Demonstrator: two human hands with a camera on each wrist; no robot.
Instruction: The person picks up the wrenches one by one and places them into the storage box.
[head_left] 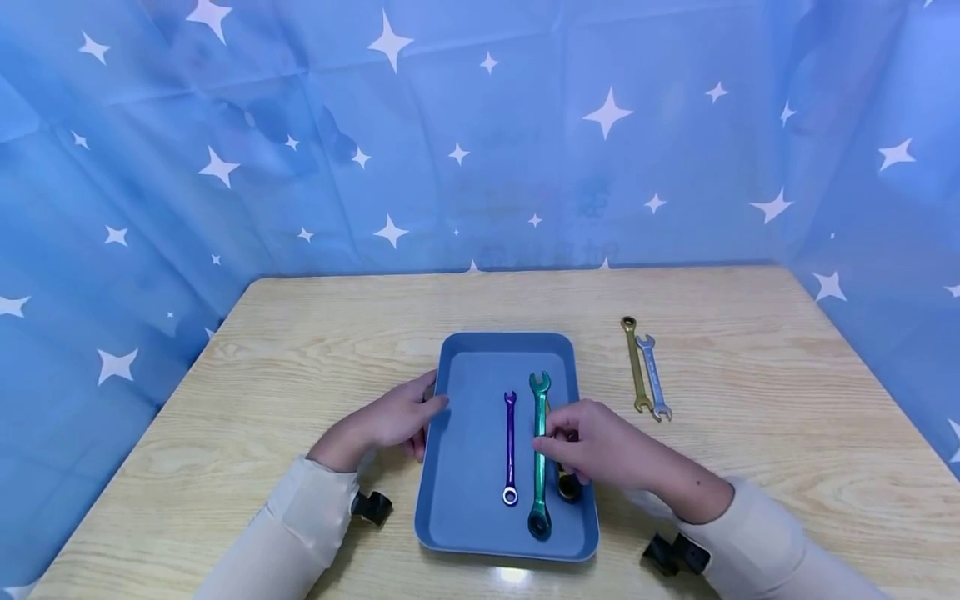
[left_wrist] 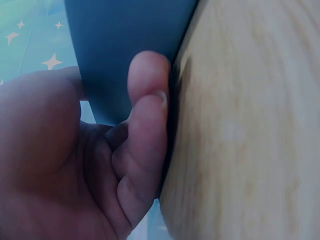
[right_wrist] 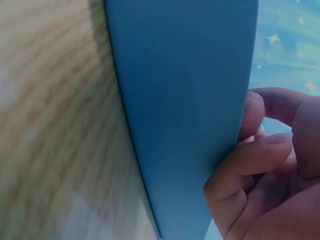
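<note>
My left hand [head_left: 397, 414] holds the left wall of the blue tray [head_left: 465, 533], thumb over the rim and fingers against the outside. The left wrist view shows those curled fingers [left_wrist: 147, 125] low on the wall, close to the table. Reaching over the tray's right rim, my right hand [head_left: 600, 442] pinches the shaft of a green combination wrench [head_left: 539, 492] between thumb and index finger. Left of it in the tray lies a smaller purple wrench [head_left: 511, 446]. Partly hidden under my right hand is a dark gold wrench [head_left: 568, 487].
On the wooden table [head_left: 337, 333], right of the tray, a gold wrench [head_left: 636, 362] and a silver-blue wrench [head_left: 654, 377] lie side by side. A blue curtain with white stars [head_left: 495, 183] hangs behind the table and along its sides.
</note>
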